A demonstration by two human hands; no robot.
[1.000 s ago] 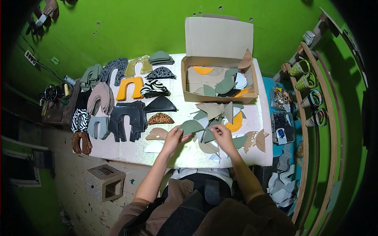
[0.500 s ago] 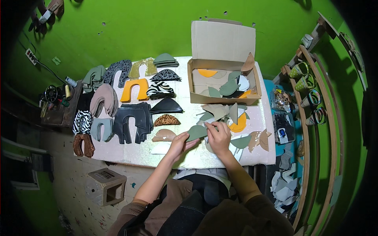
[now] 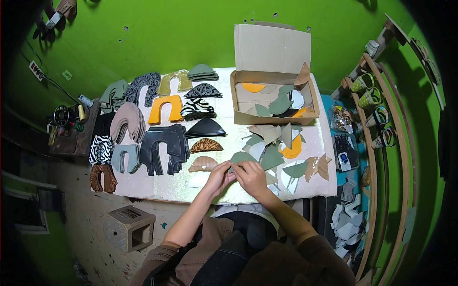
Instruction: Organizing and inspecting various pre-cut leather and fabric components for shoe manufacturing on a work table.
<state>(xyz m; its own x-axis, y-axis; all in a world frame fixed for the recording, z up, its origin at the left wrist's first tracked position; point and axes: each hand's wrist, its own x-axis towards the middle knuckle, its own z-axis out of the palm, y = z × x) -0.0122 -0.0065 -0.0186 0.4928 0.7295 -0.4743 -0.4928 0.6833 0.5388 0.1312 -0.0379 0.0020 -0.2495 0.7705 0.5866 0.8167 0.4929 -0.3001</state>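
One green piece [image 3: 243,157] lies just ahead, long axis roughly left to right — left hand [image 3: 220,178] pinching its left corner, right hand [image 3: 251,178] pinching the near edge, closer to its middle

Pile [image 3: 267,135] btwn R hand [image 3: 251,178] & box [image 3: 253,118]

Flat green half-moon piece [image 3: 243,156], held, curved edge away, partly covered

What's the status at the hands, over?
Left hand holding green half-moon piece. Right hand at its near edge, partly covering it. Loose cut pieces heaped just beyond.
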